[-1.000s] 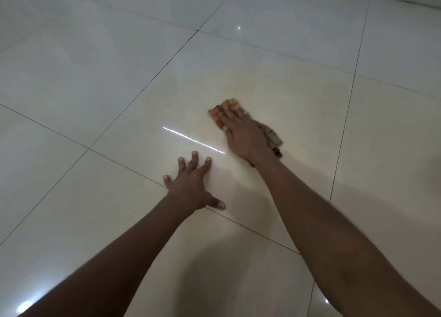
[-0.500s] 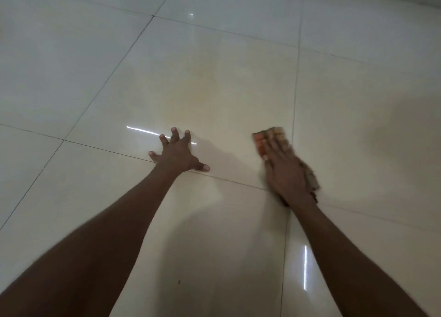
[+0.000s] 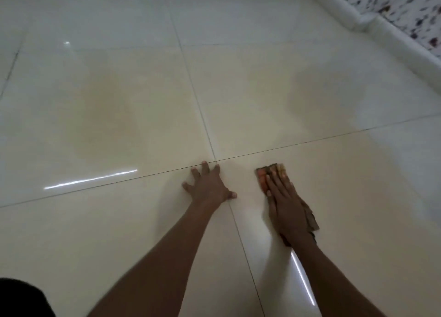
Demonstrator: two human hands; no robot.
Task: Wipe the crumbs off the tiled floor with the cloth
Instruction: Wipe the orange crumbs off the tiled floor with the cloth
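Since half a second ago the view has swung up and rightward, bringing a white skirting [image 3: 372, 18] and a speckled wall into the far corner, and both hands now sit close to the crossing of the grout lines. Fingers held straight and pressed together, the right hand [image 3: 285, 202] lies flat on top of the cloth [image 3: 274, 171], pinning it to the tiled floor [image 3: 119, 102]; an orange-patterned end pokes out past the fingertips and a brownish fold trails by the wrist. Just beside it, the left hand [image 3: 210, 185] is spread wide on the bare tile, fingertips at the grout crossing, apparently bracing the body.

I judge the cloth soft, light and limp: it will bunch or slip out unless the whole palm keeps weight on it, so a flat press over its middle suits better than a pinch at an edge. On glossy tile it should glide easily. Crumbs are too small to make out.
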